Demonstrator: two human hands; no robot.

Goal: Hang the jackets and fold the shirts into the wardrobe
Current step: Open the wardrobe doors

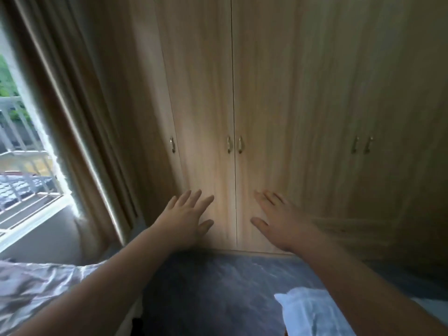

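Before the closed wardrobe [242, 93], left hand [185, 220] and right hand [282, 221] splayed wide, each grip empty; no jackets or shirts identifiable; reaching below the handles [234, 144] risks fumbling the doors

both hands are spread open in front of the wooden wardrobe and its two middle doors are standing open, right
Not quite. The head view shows the left hand and right hand spread open, but the light wooden wardrobe's two middle doors are shut.
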